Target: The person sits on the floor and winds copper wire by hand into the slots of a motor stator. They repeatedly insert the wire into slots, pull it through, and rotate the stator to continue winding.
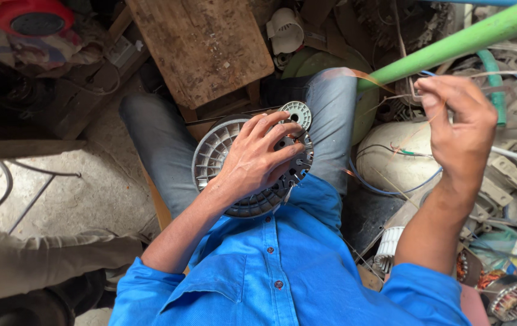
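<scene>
Stator [252, 166] part-hidden by left hand [258, 158], right hand [461, 130] pinching wire [391, 154]

The left hand [255, 158] covered much of the round ribbed motor part [219, 151], hiding its middle. A thin wire [391, 148] ran up to the right hand [458, 130], too fine and blurred to follow. The green pipe [452, 45] ran off the top right corner. The red object [26, 15] was cut by the top edge. The small coil [509, 299] at bottom right was too small to make out.
</scene>
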Available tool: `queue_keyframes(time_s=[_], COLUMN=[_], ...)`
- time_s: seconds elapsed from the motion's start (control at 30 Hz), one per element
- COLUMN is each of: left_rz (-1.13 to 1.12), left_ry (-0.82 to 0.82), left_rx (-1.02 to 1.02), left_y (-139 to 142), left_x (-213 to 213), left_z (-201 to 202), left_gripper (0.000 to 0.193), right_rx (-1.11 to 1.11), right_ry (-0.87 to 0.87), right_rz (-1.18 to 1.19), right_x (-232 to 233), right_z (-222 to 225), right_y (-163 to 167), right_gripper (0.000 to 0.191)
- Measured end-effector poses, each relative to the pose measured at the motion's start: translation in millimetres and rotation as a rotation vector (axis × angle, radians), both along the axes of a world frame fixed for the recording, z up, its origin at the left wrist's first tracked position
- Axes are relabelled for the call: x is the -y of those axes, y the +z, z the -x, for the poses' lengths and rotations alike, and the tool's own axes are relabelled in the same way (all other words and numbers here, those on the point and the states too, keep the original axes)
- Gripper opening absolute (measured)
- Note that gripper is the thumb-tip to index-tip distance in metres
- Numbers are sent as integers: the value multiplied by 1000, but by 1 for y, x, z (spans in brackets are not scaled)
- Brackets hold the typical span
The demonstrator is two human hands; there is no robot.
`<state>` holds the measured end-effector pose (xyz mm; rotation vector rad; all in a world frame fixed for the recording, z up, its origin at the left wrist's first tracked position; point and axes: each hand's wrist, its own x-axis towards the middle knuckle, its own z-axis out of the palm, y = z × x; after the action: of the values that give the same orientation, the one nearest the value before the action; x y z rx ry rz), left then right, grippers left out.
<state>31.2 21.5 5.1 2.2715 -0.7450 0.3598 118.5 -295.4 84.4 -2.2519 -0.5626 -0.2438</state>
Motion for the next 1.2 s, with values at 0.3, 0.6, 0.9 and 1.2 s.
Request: queue_keyframes(time_s=[0.3,0.6,0.9,1.2], left_rz=[-22,-28,-27,-50], left_ry=[-6,1,2,-6], left_rx=[-1,-10,-30,-25], left_y=[2,5,2,1], left_x=[-2,-1,0,-1], left_z=[0,1,1,2], left_gripper=[44,42,42,42], right_rx=[191,62,52,-194], right_ry=[23,333,398,312], right_rz=[35,355,334,-36], right_x=[-39,-98,-82,-73], right_z=[67,64,54,45], right_y=[40,2,-32,-60], right_gripper=[24,36,19,13])
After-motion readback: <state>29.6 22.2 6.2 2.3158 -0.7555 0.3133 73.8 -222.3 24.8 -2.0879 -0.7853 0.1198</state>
